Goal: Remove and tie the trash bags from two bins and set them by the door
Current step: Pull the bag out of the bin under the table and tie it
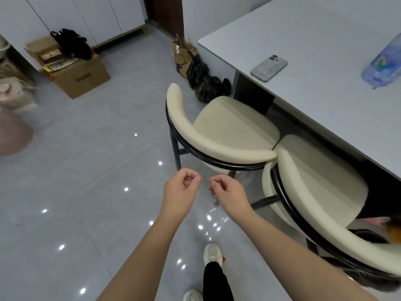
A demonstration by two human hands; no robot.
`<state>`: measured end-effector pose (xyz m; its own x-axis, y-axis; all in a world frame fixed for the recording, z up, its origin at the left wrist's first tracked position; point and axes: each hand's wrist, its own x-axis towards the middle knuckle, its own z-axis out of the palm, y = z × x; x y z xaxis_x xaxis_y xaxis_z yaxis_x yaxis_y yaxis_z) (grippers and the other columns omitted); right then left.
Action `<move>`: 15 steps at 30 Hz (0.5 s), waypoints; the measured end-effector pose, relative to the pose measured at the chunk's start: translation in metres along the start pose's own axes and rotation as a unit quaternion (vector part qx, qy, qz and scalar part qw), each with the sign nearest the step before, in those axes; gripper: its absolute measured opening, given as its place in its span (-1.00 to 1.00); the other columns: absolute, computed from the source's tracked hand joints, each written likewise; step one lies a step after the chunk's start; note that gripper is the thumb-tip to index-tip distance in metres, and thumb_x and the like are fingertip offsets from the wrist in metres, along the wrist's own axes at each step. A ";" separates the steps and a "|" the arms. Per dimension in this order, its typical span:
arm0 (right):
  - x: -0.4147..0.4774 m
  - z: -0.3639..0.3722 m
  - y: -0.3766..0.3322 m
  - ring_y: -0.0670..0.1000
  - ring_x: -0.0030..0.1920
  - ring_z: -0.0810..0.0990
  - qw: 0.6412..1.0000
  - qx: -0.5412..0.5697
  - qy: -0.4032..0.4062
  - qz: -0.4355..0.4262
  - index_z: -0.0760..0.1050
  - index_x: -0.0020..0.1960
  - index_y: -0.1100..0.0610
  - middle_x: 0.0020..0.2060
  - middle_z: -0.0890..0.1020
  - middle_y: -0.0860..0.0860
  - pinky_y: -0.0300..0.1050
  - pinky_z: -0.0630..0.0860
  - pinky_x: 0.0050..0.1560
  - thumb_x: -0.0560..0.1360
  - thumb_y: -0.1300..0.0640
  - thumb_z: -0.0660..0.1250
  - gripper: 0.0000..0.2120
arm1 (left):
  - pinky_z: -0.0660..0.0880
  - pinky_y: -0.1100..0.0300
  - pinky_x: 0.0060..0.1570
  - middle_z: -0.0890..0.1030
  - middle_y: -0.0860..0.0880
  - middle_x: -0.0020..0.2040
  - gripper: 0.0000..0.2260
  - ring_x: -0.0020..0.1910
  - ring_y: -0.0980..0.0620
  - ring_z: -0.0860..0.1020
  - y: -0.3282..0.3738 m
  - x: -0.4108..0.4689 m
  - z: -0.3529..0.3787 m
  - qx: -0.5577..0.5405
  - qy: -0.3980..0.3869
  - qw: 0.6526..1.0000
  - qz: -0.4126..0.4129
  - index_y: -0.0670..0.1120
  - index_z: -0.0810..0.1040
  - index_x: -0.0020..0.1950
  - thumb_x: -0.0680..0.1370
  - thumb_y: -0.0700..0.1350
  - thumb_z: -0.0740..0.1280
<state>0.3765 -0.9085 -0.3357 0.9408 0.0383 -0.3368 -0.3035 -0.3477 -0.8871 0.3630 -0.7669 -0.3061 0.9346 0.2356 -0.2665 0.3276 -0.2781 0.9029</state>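
Head view. Two hands are raised in front of the body: the left hand (181, 189) and the right hand (226, 192), close together but apart. Both have the fingers curled loosely inward. No object is visible in either hand; whether the fingertips pinch something thin cannot be determined.

Two black trash bags (204, 80) lie on the floor against the wall, touching each other. They sit beside one brown paper bag (180, 57) and near the table leg. The dark brown door frame (160, 14) stands just behind them.

Two cream chairs with black frames are pushed under the table: the nearer chair (314, 192) and the farther chair (227, 131), touching at the backrests.

One grey table (314, 40) carries one phone (269, 68) and one clear plastic bottle (384, 64).

One cardboard box (80, 77) stands at left, with black fabric on top.

The floor (86, 181) is glossy grey tile with light reflections. White cabinets (76, 16) line the far wall.
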 end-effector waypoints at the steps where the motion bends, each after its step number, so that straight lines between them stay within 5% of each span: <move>1: -0.007 -0.001 0.005 -0.05 -0.20 0.60 1.000 0.002 0.001 0.001 0.56 -0.05 0.09 -0.22 0.65 0.02 -0.17 0.57 -0.13 0.53 0.23 0.26 -0.88 | 0.50 0.40 -0.23 0.63 0.02 -0.24 -0.92 -0.19 0.06 0.60 -0.003 -0.007 0.002 0.004 -0.002 1.000 0.001 -0.02 0.58 -0.17 0.49 -0.18 0.35; 15: -0.069 -0.071 0.065 -0.07 -0.20 0.61 0.999 -0.006 -0.025 0.023 0.57 -0.01 0.12 -0.23 0.65 0.00 -0.23 0.51 -0.19 0.54 0.19 0.26 -0.88 | 0.53 0.28 -0.16 0.62 0.01 -0.24 -0.91 -0.19 0.01 0.61 -0.018 -0.094 0.071 0.014 0.027 0.999 -0.023 -0.02 0.57 -0.19 0.49 -0.19 0.36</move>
<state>0.3025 -1.0001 -0.3481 0.9170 0.0687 -0.3929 -0.3444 -0.3605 -0.8668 0.2792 -0.8505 -0.3214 0.9094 0.2993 -0.2888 0.3754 -0.2918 0.8797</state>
